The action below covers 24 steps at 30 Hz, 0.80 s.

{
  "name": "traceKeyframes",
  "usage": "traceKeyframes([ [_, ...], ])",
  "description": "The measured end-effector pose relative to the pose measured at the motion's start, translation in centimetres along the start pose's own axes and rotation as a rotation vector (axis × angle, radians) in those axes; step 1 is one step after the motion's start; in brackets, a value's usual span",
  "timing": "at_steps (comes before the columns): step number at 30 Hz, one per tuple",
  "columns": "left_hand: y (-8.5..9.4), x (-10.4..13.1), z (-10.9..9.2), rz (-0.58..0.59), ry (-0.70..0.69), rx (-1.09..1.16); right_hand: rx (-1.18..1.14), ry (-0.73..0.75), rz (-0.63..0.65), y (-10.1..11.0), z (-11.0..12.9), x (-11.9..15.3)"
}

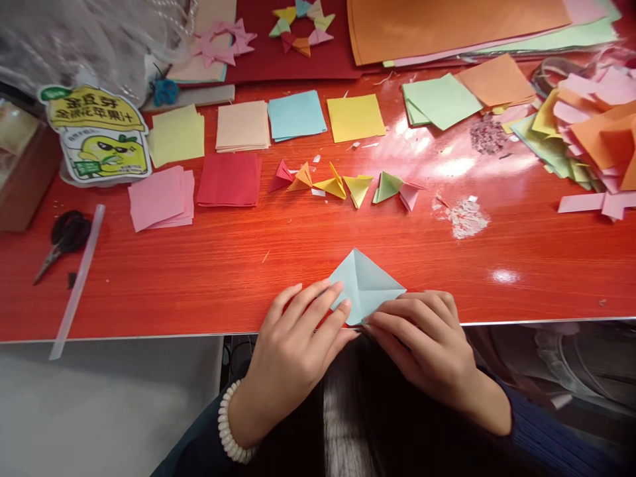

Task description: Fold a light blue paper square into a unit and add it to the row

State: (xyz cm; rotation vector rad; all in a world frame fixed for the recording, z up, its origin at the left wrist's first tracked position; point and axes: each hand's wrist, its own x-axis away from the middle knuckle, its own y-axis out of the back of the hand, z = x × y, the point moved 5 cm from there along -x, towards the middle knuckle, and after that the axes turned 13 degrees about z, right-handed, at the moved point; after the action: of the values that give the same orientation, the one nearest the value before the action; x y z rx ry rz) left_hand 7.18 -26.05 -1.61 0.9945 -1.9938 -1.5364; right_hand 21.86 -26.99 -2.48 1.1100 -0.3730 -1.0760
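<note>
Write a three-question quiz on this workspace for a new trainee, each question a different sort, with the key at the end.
1. Multiple choice. What colour is the creased paper that the left hand and the right hand are touching?
a) yellow
b) pale blue
c) red

2. True or false. The black-handled scissors lie to the left of the translucent strip, as the camera sees it.

3. Fill in the blank. The white coiled band is worn on the person's own ____ wrist.

Key: 1. b; 2. true; 3. left.
</note>
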Motion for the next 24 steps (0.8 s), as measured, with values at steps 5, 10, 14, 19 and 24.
traceKeyframes([
  [5, -0.2, 0.1, 0.1, -0.05, -0.061, 0.041, -0.042, -0.099, 0.059, -0.3, -0.4, -0.4],
  [10, -0.2, 0.3, 0.0, -0.068, -0.126, 0.034, -0.032, -0.156, 0.058, -0.5, -0.4, -0.8],
  [14, -0.2, 0.4, 0.0, -0.076, -0.157, -0.032, -0.009, -0.201, 0.069, -0.7, -0.6, -1.0],
  [19, -0.5, 0.5, 0.4, -0.059, -0.17, -0.035, 0.02, -0.224, 0.07, -0.8, -0.7, -1.3],
  [24, -0.6, 0.4, 0.6, -0.043, -0.183, -0.025, 0.032, -0.226, 0.064, -0.8, -0.7, -1.4],
])
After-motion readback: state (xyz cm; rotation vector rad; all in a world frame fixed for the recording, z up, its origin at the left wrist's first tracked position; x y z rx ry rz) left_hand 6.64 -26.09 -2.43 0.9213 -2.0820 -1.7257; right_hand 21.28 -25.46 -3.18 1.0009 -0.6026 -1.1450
